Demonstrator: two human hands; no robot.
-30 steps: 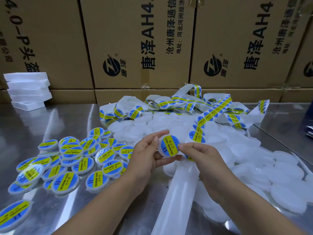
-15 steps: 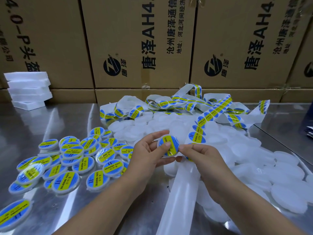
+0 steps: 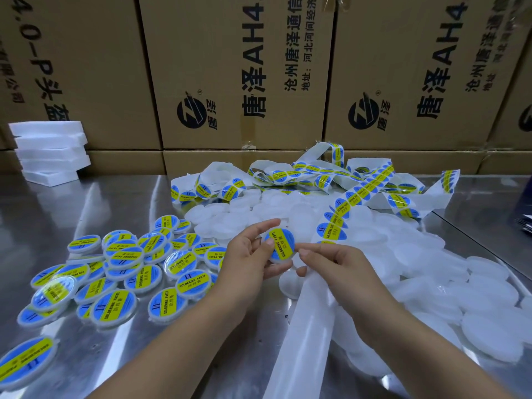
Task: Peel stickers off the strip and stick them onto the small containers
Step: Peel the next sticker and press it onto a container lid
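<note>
**Labelled container held above the metal table**

The left hand [image 3: 247, 254] grips a small round container [image 3: 280, 249] bearing a blue-and-yellow "SOLDERING PASTE" sticker, thumb on its face. The right hand [image 3: 331, 266] pinches the sticker strip [image 3: 345, 214] just beside it. Labelled containers [image 3: 121, 272] lie left; unlabelled white containers [image 3: 460, 298] are piled right.

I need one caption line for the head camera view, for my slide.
Left hand holds a labelled container; right hand rests on the sticker strip.
</note>
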